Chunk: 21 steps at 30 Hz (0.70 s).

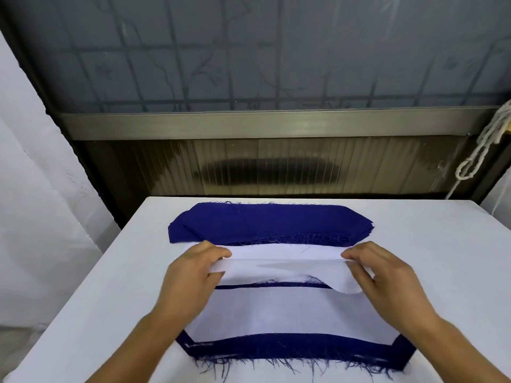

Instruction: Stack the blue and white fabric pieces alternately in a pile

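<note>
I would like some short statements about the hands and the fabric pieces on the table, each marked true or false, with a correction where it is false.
1. Both hands hold the same white fabric piece. True: the left hand grips its left end and the right hand its right end.
2. The stack of dark blue fabric pieces lies at the near edge of the white table. False: it lies at the far side, beyond the hands.
3. The top layer of the near pile of blue and white fabric is white. True.
4. The near pile's blue edges are cleanly hemmed. False: loose threads fray from the front edge.
5. A white cord hangs at the right. True.
</note>
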Each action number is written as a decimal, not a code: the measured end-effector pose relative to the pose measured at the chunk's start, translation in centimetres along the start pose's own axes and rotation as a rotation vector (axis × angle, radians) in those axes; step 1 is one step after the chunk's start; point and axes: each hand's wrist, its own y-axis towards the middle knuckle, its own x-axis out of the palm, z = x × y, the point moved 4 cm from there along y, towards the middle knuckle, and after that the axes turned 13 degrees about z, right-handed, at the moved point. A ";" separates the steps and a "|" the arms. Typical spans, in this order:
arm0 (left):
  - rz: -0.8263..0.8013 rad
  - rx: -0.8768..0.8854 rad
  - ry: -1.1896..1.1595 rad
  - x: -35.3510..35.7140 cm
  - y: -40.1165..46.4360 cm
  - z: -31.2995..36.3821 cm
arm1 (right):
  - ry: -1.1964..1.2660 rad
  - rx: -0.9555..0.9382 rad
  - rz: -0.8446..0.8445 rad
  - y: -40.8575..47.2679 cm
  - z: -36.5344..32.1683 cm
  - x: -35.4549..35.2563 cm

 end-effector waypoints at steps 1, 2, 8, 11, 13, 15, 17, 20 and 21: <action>-0.054 -0.005 -0.044 -1.0 -0.2 0.0 | 0.013 0.026 -0.048 0.0 -0.2 -0.8; -0.134 -0.027 -0.098 -1.7 -0.4 -0.2 | 0.046 0.079 -0.119 0.0 -0.2 -1.4; -0.772 -0.116 -0.102 -1.5 -1.7 -1.8 | 0.124 0.310 -0.637 -1.0 1.9 -0.4; -0.721 -0.196 -0.099 -1.1 -0.9 -2.0 | 0.092 0.349 -0.623 -0.7 2.8 0.8; -0.585 -0.235 -0.075 -1.3 0.4 -2.0 | 0.049 0.374 -0.513 0.2 3.3 0.9; -0.387 -0.212 -0.043 -2.0 1.8 -1.7 | 0.004 0.337 -0.308 1.4 3.1 0.2; -0.151 -0.129 -0.021 -3.1 2.5 -0.8 | -0.049 0.198 -0.058 2.3 2.1 -1.1; 0.003 0.038 -0.005 -3.7 1.1 -0.2 | -0.131 -0.091 0.164 1.1 0.9 -2.4; -0.005 0.074 -0.006 -3.5 0.1 -0.4 | -0.136 -0.164 0.175 0.0 0.8 -2.5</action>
